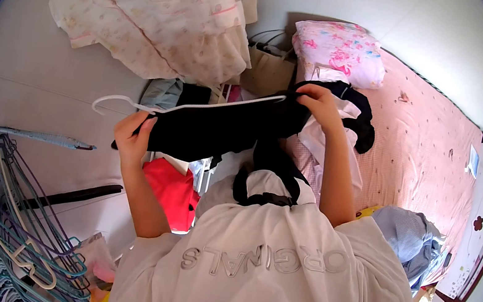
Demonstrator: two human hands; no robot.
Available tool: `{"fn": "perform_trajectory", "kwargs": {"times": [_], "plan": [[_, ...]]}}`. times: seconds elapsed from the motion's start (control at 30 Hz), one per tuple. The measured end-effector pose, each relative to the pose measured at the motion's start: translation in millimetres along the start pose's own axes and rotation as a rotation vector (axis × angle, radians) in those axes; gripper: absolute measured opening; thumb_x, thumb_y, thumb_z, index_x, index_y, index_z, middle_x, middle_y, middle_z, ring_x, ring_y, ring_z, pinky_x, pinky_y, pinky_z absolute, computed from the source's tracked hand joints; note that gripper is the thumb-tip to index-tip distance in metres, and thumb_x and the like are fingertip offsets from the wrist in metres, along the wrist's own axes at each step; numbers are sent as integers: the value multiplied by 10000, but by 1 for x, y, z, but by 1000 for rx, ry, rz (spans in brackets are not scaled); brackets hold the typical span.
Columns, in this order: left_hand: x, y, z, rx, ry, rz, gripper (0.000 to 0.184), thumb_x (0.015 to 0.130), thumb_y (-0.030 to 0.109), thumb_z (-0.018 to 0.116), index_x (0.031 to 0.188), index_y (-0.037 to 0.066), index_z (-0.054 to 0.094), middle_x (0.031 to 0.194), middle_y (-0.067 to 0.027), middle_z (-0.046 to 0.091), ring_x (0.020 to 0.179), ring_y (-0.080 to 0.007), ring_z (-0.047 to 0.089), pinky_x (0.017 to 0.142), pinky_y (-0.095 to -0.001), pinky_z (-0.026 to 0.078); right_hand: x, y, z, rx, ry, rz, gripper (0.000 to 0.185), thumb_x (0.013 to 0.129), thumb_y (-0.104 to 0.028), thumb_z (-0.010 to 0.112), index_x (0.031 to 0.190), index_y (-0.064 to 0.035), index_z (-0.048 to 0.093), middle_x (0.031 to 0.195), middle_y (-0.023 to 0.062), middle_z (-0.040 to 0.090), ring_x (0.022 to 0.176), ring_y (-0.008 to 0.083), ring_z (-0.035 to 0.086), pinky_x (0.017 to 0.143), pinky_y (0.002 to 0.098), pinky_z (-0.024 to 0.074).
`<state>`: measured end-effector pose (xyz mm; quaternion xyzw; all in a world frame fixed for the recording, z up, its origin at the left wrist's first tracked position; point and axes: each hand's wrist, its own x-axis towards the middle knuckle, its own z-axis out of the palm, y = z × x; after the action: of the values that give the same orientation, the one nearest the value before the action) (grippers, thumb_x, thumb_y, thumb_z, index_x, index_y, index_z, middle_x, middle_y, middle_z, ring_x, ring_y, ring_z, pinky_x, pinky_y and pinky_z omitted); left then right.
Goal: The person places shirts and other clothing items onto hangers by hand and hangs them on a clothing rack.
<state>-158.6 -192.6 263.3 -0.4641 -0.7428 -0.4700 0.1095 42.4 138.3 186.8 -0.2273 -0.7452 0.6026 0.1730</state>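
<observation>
A black garment (214, 127) is stretched between my two hands in front of my body. A white hanger (217, 107) runs along its upper edge, with the hook sticking out to the left. My left hand (134, 135) pinches the garment's left end beside the hook, fingers closed. At the far right end, my right hand (319, 106) grips the cloth near the hanger's tip. What kind of garment it is, I cannot tell.
Many hangers (23, 231) hang at lower left. A pale patterned garment (156, 13) hangs at upper left. The bed (417, 146) on the right holds a floral pillow (341, 50), black and white clothes (352, 117) and blue-grey clothes (406, 238). A red item (169, 193) lies below my left hand.
</observation>
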Motion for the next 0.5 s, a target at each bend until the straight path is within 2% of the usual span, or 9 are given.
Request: {"fn": "perform_trajectory", "kwargs": {"times": [0.07,0.2,0.3,0.4,0.5], "plan": [[-2,-2,-2,22,-32,11,109,698,8,636,780,-42,585,633,-115,558,512,-184,493,501,-258,382,-6,-18,-12,45,-3,88,157,706,-14,564,858,7,598,774,17,589,742,80,532,686,201,418],[0,11,19,111,-76,88,132,704,29,640,821,-20,602,636,-117,572,523,-227,537,490,-291,399,-11,-49,-5,-114,43,-14,172,723,-33,565,878,42,578,787,19,592,731,79,533,670,205,425],[6,28,40,115,-77,118,135,708,43,642,830,-5,608,612,-104,556,492,-224,516,463,-291,385,-14,-72,10,-314,149,-191,202,705,-133,588,837,20,585,710,113,589,620,191,560,591,287,442],[9,34,53,114,-18,182,131,716,59,639,836,13,612,556,-83,510,452,-204,480,426,-297,352,-11,-80,13,-309,75,-191,225,718,-184,578,817,18,581,737,143,569,664,257,556,616,326,436],[7,35,58,158,13,192,145,709,71,648,843,26,617,517,-66,467,428,-194,446,413,-304,334,-6,-66,7,-282,92,-230,235,721,-203,574,796,21,574,741,144,550,705,278,545,641,337,425]]}}
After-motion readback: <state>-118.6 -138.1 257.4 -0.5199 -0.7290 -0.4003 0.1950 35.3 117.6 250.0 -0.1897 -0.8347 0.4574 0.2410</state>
